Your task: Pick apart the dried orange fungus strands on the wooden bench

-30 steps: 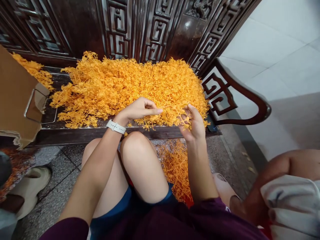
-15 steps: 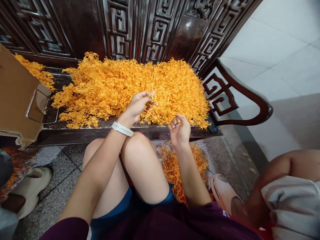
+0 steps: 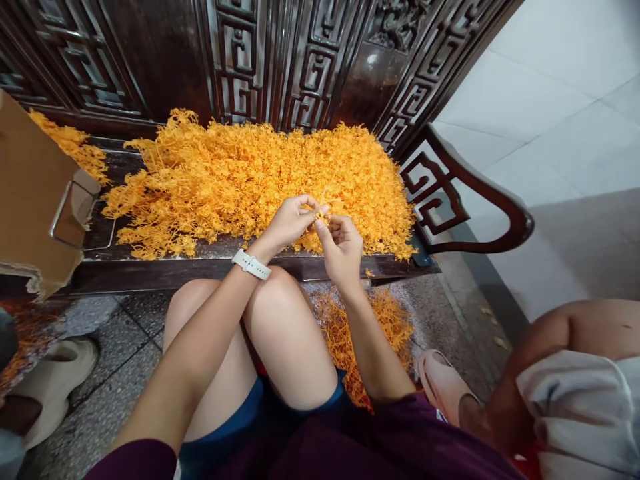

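A wide heap of yellow-orange plastic-looking sprigs [image 3: 240, 173] covers much of the dark wooden bench [image 3: 145, 270]. My left hand [image 3: 290, 222], with a pale watch strap on its wrist, pinches a small yellow piece [image 3: 321, 215] over the front right part of the heap. My right hand [image 3: 343, 248] meets it there, thumb and forefinger closed on the same piece, its other fingers curled. The fingertips of both hands nearly touch and partly hide the piece.
At the left stands a torn cardboard box [image 3: 40, 193] beside a metal wire handle [image 3: 63, 213]. A curved wooden armrest [image 3: 520, 223] bounds the bench's right end. Orange strands [image 3: 390, 327] lie on the floor below. Another person's leg [image 3: 540, 347] is at the right.
My right hand has moved up and left to meet my left hand, closing on the small piece. My left hand has shifted slightly right and down.
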Tool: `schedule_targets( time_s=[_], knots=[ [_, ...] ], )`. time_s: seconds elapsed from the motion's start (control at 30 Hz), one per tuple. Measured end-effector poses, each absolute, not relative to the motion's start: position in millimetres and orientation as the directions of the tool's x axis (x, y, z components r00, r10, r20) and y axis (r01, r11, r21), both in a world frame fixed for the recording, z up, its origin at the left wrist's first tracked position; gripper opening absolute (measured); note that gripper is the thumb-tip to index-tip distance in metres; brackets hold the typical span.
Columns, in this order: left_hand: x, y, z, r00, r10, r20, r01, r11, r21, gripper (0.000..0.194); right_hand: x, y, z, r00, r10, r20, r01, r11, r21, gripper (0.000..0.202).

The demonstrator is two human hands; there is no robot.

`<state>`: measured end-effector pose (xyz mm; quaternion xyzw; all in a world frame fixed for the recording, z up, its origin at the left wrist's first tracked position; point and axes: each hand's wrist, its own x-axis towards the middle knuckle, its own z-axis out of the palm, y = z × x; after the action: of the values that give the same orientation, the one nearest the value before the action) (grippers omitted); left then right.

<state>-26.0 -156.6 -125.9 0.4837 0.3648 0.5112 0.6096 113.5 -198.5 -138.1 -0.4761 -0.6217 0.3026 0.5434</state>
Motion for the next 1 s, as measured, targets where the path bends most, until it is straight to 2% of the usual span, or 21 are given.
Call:
schedule_targets(
  time_s=[0.17, 0.27, 0.43, 0.53, 0.63, 0.73, 0.83, 0.93, 1.0],
  knots=[
    [-29.9, -156.7, -123.4, 0.219, 0.972, 0.089, -0.219, -0.040, 0.975, 0.020, 117.3, -198.0, -139.1, 0.068, 0.891, 0.450, 0.334, 0.404, -0.852, 0.021],
    [-29.3, -158.3, -120.5, 0.238, 0.969, 0.071, -0.220, -0.017, 0.975, 0.024, 118.6, -195.0, -136.0, 0.113, 0.894, 0.434, 0.285, 0.389, -0.876, 0.024],
    [-28.7, -159.6, -121.9, 0.298, 0.952, 0.071, -0.237, 0.001, 0.971, 0.037, 118.2, -191.4, -134.2, 0.151, 0.955, 0.254, 0.037, 0.251, -0.967, 0.026],
    [-28.1, -159.3, -124.6, 0.310, 0.945, 0.109, -0.282, -0.018, 0.959, 0.038, 118.9, -192.4, -131.6, 0.115, 0.987, 0.115, -0.202, 0.136, -0.970, 0.025],
    [-26.9, -159.0, -125.0, 0.328, 0.941, 0.085, -0.394, 0.054, 0.918, 0.039, 119.5, -194.9, -125.1, -0.014, 0.999, -0.040, -0.498, -0.042, -0.866, 0.024],
    [-26.3, -160.2, -121.6, 0.355, 0.933, 0.051, -0.522, 0.153, 0.839, 0.043, 116.9, -197.9, -118.9, -0.160, 0.980, -0.120, -0.669, -0.197, -0.716, 0.018],
    [-23.8, -165.5, -114.3, 0.340, 0.939, 0.041, -0.593, 0.180, 0.785, 0.046, 111.5, -203.0, -117.4, -0.209, 0.974, -0.083, -0.724, -0.212, -0.656, 0.012],
    [-19.8, -173.3, -107.8, 0.338, 0.941, 0.016, -0.620, 0.210, 0.756, 0.045, 111.5, -213.8, -118.3, -0.194, 0.981, -0.015, -0.691, -0.148, -0.708, 0.014],
    [-22.2, -173.8, -107.3, 0.331, 0.944, -0.008, -0.648, 0.233, 0.725, 0.037, 117.7, -224.1, -116.7, -0.249, 0.964, 0.097, -0.649, -0.091, -0.756, 0.019]
  ],
)
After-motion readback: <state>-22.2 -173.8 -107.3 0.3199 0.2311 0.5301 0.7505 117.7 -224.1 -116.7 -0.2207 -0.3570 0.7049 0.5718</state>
